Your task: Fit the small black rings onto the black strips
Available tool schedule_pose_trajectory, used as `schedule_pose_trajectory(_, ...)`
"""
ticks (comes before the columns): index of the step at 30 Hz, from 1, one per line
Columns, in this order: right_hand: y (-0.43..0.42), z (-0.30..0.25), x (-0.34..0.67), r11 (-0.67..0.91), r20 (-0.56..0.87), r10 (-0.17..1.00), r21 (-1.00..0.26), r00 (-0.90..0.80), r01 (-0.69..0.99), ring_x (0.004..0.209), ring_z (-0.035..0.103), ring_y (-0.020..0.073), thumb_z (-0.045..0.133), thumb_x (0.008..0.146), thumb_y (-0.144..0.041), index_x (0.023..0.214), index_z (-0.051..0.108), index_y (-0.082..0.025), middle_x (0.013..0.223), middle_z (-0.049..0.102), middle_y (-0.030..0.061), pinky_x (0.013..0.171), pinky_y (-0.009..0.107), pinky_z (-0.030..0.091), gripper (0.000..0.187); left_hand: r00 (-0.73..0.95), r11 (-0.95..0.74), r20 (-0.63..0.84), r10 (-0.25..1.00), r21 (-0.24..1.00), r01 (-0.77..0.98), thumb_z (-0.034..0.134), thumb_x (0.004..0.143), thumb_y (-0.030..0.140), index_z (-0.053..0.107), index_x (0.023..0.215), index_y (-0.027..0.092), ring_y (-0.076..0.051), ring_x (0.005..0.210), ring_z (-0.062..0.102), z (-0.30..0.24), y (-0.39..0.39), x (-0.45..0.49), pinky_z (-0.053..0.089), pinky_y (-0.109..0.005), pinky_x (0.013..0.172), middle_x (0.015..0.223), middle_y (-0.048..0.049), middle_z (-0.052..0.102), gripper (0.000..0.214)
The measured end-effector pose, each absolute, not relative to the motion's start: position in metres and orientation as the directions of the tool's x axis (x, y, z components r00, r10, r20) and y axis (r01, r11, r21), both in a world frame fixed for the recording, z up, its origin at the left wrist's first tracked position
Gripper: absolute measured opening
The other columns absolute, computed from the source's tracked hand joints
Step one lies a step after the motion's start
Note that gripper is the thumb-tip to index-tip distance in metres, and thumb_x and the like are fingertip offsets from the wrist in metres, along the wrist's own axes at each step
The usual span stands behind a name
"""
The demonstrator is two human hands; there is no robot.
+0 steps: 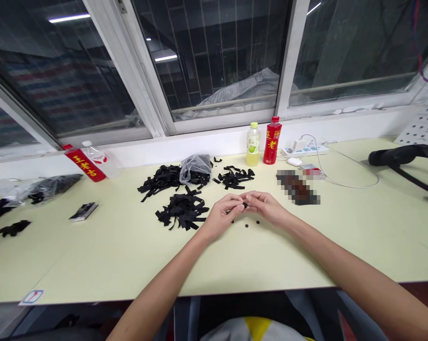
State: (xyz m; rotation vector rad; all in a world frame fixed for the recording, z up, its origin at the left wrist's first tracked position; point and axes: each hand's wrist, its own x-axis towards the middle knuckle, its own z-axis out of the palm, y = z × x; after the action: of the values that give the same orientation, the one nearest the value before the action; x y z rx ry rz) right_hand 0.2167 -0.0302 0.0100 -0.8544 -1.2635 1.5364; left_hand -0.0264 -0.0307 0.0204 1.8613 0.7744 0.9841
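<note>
My left hand (221,215) and my right hand (268,207) meet over the table, fingertips together. A small black piece (245,205) is pinched between them; its exact shape is mostly hidden by the fingers. Small black discs (247,226) lie on the tabletop just below the hands. Close to my left hand is a loose pile of short black fabric-like strips (184,209). Beyond the hands spreads a smaller pile of similar black pieces (235,177).
Another black strip pile (164,179) sits beside a clear plastic bag (195,169). At the back stand a yellow drink bottle (252,144) and a red bottle (272,141), near a power strip (304,150) with a white cable. A black headset-like object (409,156) rests at right.
</note>
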Motion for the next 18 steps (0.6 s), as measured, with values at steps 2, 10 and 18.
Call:
schedule_pose_trajectory(2,-0.029,0.013,0.217,-0.012,0.046,0.96,-0.979,-0.276,-0.206,0.1,0.085,0.0297,0.118,0.08,-0.076,0.109,0.098,-0.027,0.109,0.097,0.0098,0.099,0.045,0.072,0.061,0.528,-0.425,0.327,0.784,0.902,0.072,0.09,0.115,0.082,0.104,0.107,0.025,-0.032,0.127,0.076,0.023,-0.031,-0.027,0.065,-0.05,0.123,0.16,-0.0202,0.079,0.059)
schedule_pose_trajectory(10,-0.03,0.021,0.225,0.027,0.052,0.952,-0.996,-0.303,-0.086,0.086,0.077,0.0254,0.12,0.073,-0.067,0.093,0.092,-0.026,0.092,0.089,0.0059,0.087,0.041,0.069,0.053,0.447,-0.32,0.211,0.869,0.929,0.185,0.088,0.115,0.078,0.099,0.112,0.019,-0.029,0.105,0.074,0.012,-0.02,-0.027,0.063,-0.039,0.094,0.11,-0.0125,0.086,0.061)
schedule_pose_trajectory(18,-0.03,0.019,0.224,0.128,0.132,0.951,-0.991,-0.28,-0.034,0.087,0.077,0.0272,0.121,0.076,-0.075,0.093,0.091,-0.027,0.094,0.089,0.0076,0.085,0.044,0.067,0.058,0.413,-0.309,0.177,0.893,0.909,0.279,0.085,0.11,0.073,0.092,0.097,0.019,-0.028,0.094,0.073,0.005,-0.017,-0.024,0.058,-0.039,0.088,0.097,-0.0109,0.087,0.056)
